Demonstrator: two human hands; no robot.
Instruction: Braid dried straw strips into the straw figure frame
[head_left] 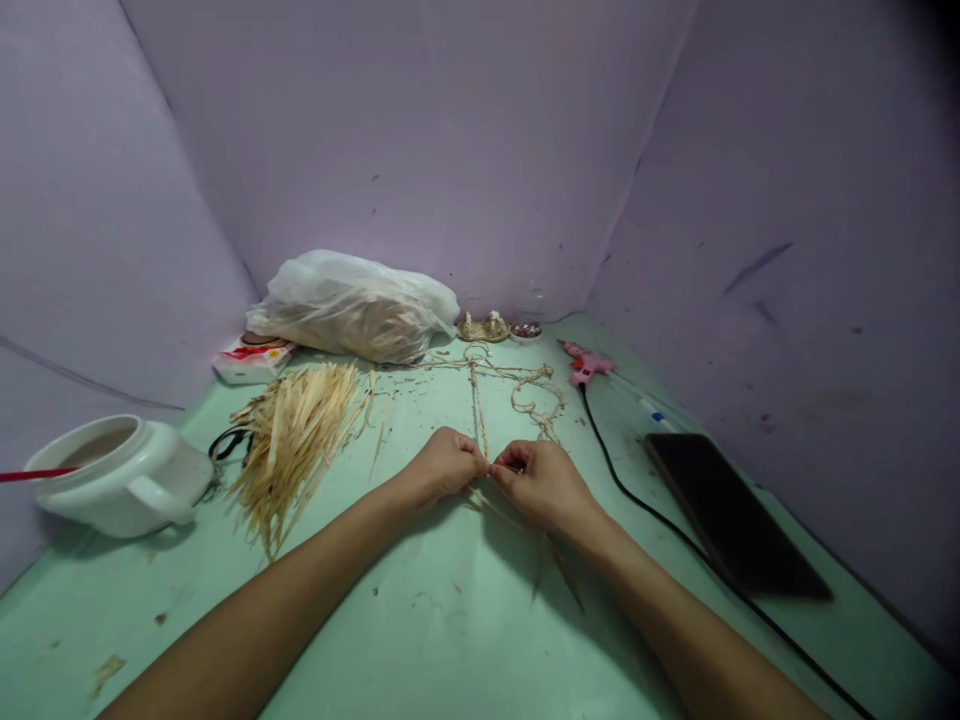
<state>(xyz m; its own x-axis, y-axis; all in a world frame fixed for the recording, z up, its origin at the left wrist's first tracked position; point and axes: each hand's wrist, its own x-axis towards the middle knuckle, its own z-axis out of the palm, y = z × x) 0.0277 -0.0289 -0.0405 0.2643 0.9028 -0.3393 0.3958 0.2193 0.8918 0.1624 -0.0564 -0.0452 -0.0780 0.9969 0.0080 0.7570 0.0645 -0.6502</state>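
My left hand (448, 462) and my right hand (541, 482) meet at the middle of the table, fingertips almost touching. Both are closed in a pinch on the near end of a thin braided straw cord (480, 405). From there the cord stretches away from me toward the back of the table. Loose straw strands (564, 572) stick out below my right hand. More of the thin cord (536, 405) lies in loops beyond my right hand. A bundle of flat dry straw strips (304, 435) lies to the left of my left hand.
At left stands a white ceramic pot (142, 480) with a red stick. Along the back are a plastic bag (352, 300), a small box (255, 362) and a woven piece (484, 328). At right lie a pink glue gun (586, 362), its black cable (660, 515) and a dark tablet (731, 515).
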